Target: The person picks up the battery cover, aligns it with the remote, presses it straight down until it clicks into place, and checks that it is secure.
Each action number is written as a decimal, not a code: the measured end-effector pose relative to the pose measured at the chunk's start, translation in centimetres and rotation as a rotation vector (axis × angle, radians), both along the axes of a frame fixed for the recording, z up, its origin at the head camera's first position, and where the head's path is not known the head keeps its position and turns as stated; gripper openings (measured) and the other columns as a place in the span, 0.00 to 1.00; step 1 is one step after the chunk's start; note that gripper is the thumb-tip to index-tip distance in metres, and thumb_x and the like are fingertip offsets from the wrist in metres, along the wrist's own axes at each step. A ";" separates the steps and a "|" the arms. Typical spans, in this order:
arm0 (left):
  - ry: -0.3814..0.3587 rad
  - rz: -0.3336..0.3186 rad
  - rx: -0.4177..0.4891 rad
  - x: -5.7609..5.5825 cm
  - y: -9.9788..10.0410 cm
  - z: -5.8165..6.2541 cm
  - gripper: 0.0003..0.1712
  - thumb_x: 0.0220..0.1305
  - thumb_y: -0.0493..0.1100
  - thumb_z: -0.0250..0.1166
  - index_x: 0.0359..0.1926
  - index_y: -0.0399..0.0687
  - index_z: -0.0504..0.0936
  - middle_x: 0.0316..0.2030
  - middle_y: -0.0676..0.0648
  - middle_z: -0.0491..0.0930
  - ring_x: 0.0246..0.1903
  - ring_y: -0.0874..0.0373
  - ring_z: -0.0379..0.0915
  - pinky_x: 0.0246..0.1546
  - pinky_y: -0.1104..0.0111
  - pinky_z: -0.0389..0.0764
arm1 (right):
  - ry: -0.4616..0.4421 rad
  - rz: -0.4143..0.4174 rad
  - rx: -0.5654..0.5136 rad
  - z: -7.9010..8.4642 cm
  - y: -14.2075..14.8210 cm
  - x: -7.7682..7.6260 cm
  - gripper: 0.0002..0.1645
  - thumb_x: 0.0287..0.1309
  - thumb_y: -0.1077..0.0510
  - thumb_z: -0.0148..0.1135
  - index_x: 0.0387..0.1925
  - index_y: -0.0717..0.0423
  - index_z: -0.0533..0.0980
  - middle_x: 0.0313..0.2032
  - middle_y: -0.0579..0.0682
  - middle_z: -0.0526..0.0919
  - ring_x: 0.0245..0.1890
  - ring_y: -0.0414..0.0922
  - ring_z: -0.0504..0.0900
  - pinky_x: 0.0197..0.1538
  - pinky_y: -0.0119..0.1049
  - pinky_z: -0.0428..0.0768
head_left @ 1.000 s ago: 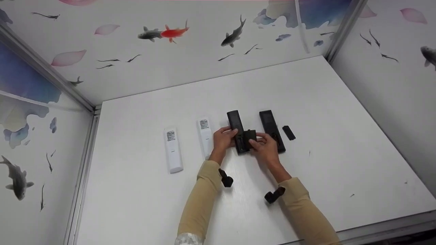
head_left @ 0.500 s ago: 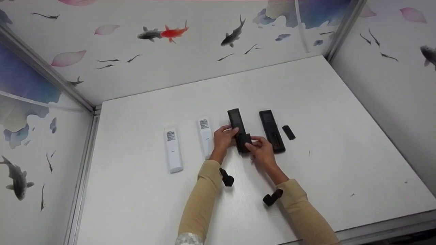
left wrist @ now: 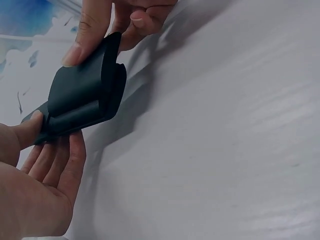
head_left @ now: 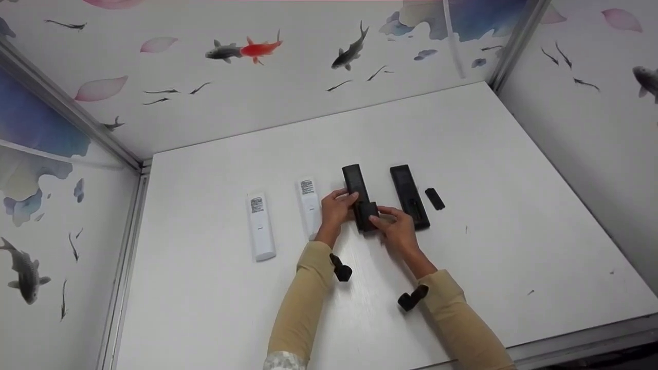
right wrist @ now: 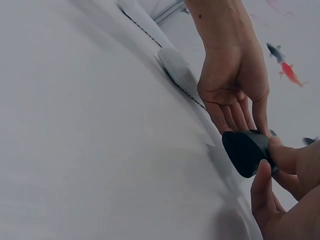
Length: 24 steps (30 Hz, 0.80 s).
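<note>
My left hand [head_left: 335, 211] grips a black remote control [head_left: 354, 180] by its sides, thumb on its back. My right hand [head_left: 400, 230] pinches a black battery cover [head_left: 369, 213] between thumb and fingers. The cover lies over the lower part of the remote and juts past its right side. In the left wrist view, the cover [left wrist: 77, 85] sits skewed on the remote, hiding what is beneath. The right wrist view shows the remote's lower end [right wrist: 245, 154] between both hands, above the table.
Right of the hands lies a second black remote [head_left: 405, 187], its battery compartment uncovered. Beside it is a small black cover [head_left: 435, 199]. Two white remotes, an outer one [head_left: 262, 234] and an inner one [head_left: 308, 203], lie to the left on the white table [head_left: 205, 298]. Printed walls enclose the table.
The right hand has brought the battery cover leftward, from beside the remote to over its lower part. Between half a second ago and now the hands barely move.
</note>
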State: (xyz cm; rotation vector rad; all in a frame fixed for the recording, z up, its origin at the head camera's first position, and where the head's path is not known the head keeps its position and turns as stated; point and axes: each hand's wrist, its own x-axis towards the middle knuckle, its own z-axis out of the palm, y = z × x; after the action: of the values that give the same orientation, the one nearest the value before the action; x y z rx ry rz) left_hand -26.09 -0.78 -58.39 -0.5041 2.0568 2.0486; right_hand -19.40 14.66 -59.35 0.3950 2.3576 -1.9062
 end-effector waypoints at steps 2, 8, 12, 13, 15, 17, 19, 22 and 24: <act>0.002 0.006 -0.002 0.0 0.0 0.1 0.24 0.62 0.44 0.72 0.57 0.39 0.81 0.51 0.37 0.86 0.42 0.54 0.85 0.41 0.68 0.81 | 0.003 0.009 -0.027 -0.1 -0.1 0.1 0.28 0.58 0.53 0.73 0.58 0.58 0.80 0.60 0.62 0.79 0.29 0.37 0.82 0.31 0.27 0.77; 0.021 0.004 0.019 0.1 0.2 0.1 0.24 0.63 0.42 0.71 0.57 0.36 0.81 0.49 0.36 0.86 0.38 0.58 0.83 0.45 0.66 0.81 | 0.028 0.017 -0.049 -0.1 -0.2 0.3 0.27 0.58 0.55 0.72 0.59 0.58 0.80 0.57 0.63 0.78 0.17 0.40 0.80 0.23 0.29 0.76; 0.014 0.001 0.031 0.2 0.2 0.3 0.24 0.63 0.42 0.71 0.57 0.36 0.80 0.50 0.36 0.86 0.38 0.59 0.83 0.45 0.65 0.82 | 0.026 0.011 0.050 0.1 -0.3 0.1 0.27 0.58 0.53 0.73 0.58 0.57 0.80 0.58 0.63 0.81 0.32 0.44 0.84 0.28 0.27 0.75; 0.014 0.000 0.025 0.2 0.2 0.4 0.24 0.63 0.42 0.71 0.57 0.36 0.80 0.50 0.36 0.86 0.38 0.58 0.83 0.45 0.65 0.82 | 0.025 0.009 0.072 0.2 -0.4 0.1 0.27 0.58 0.54 0.73 0.58 0.57 0.80 0.59 0.63 0.81 0.37 0.44 0.83 0.29 0.26 0.75; 0.010 -0.003 0.013 0.2 0.2 0.4 0.24 0.63 0.43 0.71 0.58 0.37 0.81 0.50 0.37 0.86 0.40 0.57 0.84 0.45 0.66 0.82 | 0.012 0.005 0.077 0.3 -0.5 0.1 0.26 0.58 0.54 0.73 0.57 0.57 0.81 0.58 0.62 0.82 0.37 0.45 0.82 0.29 0.27 0.75; 0.006 -0.006 0.004 0.2 0.2 0.4 0.24 0.63 0.43 0.71 0.58 0.38 0.81 0.49 0.37 0.86 0.41 0.56 0.84 0.45 0.66 0.82 | -0.010 0.010 0.054 0.3 -0.5 0.1 0.26 0.58 0.54 0.73 0.57 0.58 0.80 0.57 0.62 0.83 0.29 0.43 0.82 0.26 0.28 0.75; -0.001 -0.009 0.000 0.2 0.2 0.3 0.24 0.63 0.43 0.71 0.58 0.38 0.81 0.50 0.38 0.86 0.42 0.55 0.85 0.45 0.66 0.82 | -0.038 0.018 0.024 0.2 -0.5 0.1 0.27 0.58 0.55 0.73 0.58 0.58 0.80 0.57 0.61 0.83 0.20 0.41 0.78 0.23 0.30 0.75; -0.006 -0.009 -0.002 0.2 0.1 0.1 0.25 0.63 0.44 0.71 0.58 0.38 0.80 0.51 0.37 0.86 0.44 0.54 0.85 0.46 0.66 0.82 | -0.064 0.041 0.003 0.2 -0.3 -0.1 0.27 0.59 0.55 0.72 0.59 0.57 0.79 0.57 0.61 0.83 0.15 0.39 0.75 0.21 0.31 0.75; -0.005 -0.010 -0.001 0.2 0.0 0.0 0.25 0.62 0.44 0.71 0.58 0.38 0.80 0.51 0.37 0.86 0.45 0.54 0.84 0.47 0.66 0.81 | -0.073 0.058 0.006 0.2 -0.1 -0.3 0.28 0.59 0.55 0.72 0.60 0.57 0.79 0.57 0.60 0.83 0.15 0.38 0.75 0.22 0.31 0.76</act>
State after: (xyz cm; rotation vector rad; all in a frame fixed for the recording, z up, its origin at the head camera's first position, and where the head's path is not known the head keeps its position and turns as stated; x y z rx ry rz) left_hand -25.88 -0.76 -58.40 -0.4970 2.0531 2.0388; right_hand -19.70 14.55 -59.19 0.3851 2.3038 -1.8281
